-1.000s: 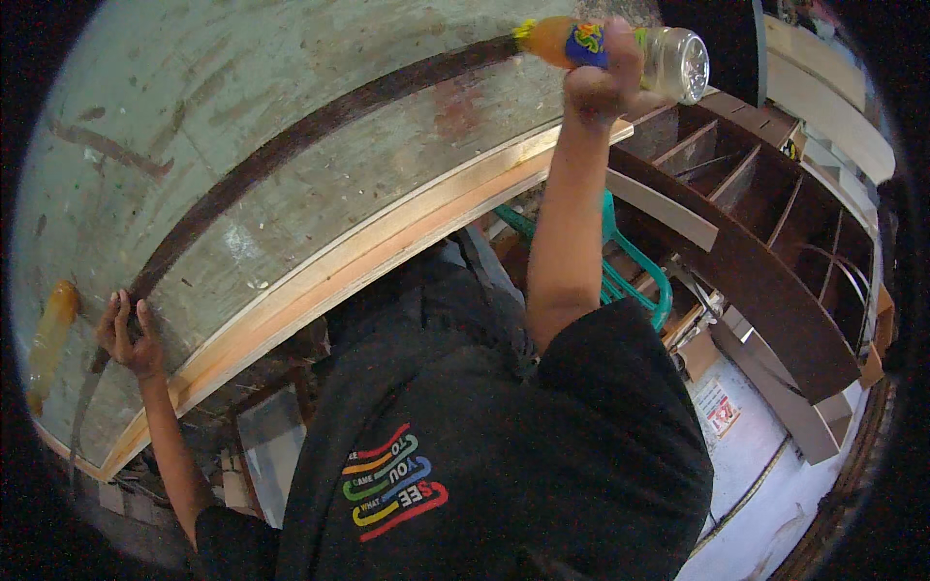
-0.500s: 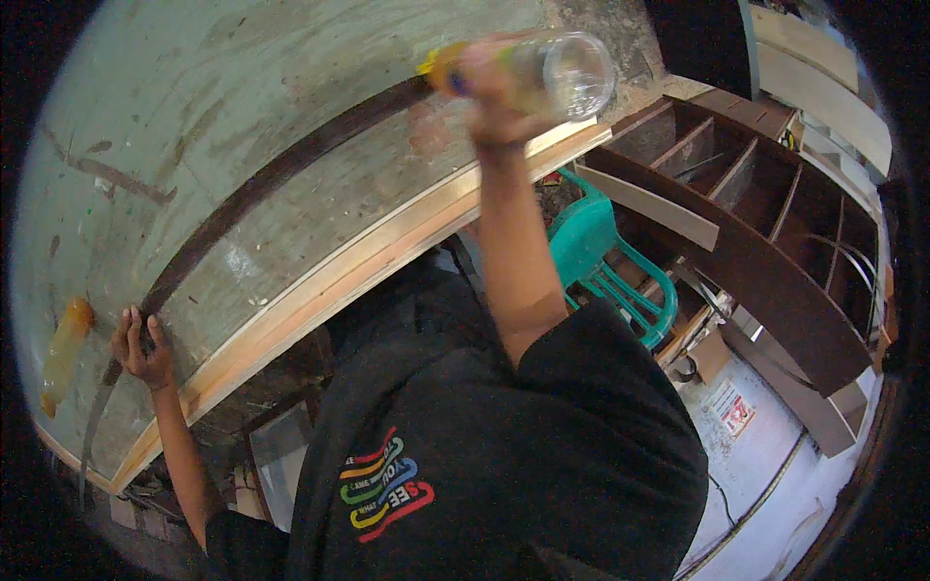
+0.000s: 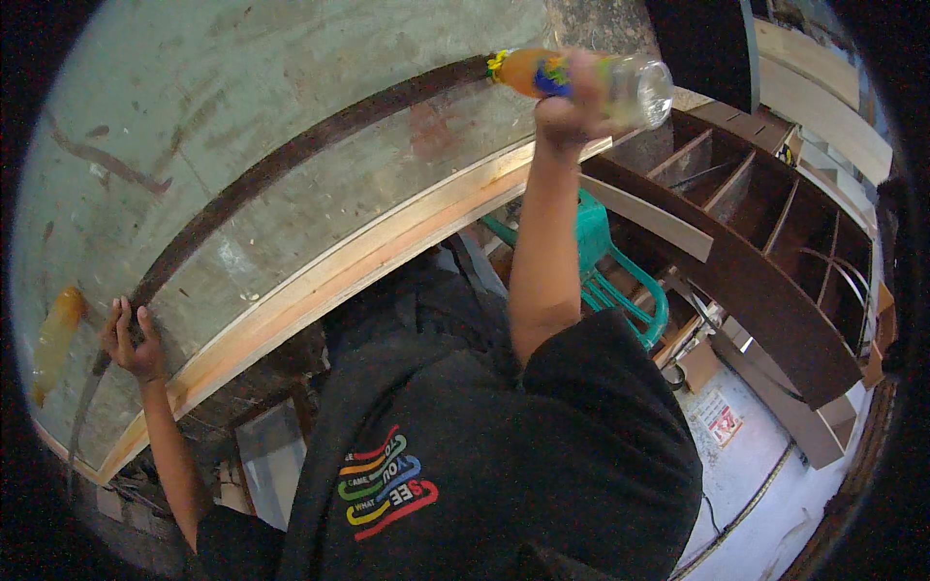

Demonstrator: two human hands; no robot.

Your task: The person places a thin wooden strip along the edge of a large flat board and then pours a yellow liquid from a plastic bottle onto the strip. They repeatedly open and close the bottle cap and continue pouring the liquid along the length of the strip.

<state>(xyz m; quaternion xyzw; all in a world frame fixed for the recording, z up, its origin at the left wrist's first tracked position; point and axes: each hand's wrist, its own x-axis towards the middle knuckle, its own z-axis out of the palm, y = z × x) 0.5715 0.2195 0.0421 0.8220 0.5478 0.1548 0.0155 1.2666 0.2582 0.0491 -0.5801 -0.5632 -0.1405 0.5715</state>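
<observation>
A long dark brown strip (image 3: 281, 174) lies along the worktable (image 3: 407, 184), curved in this view. My right hand (image 3: 576, 102) is closed around a clear plastic bottle (image 3: 523, 73) with yellowish contents and a blue-and-yellow label. Held on its side, the bottle has its yellow-smeared neck at the far right end of the strip. My left hand (image 3: 136, 339) rests on the strip's near left part, fingers apart and holding nothing. Beside it on the table lies a second plastic bottle (image 3: 58, 344), partly filled with something yellowish.
A pale wooden edge (image 3: 329, 261) runs along the table's near side. Right of the table stand a green plastic chair (image 3: 620, 266) and a dark brown compartmented cabinet (image 3: 765, 261) lying down. A pale board (image 3: 649, 213) rests against it.
My right hand has moved rightward with the bottle, its neck following the strip toward the far right end. My left hand has shifted only slightly left.
</observation>
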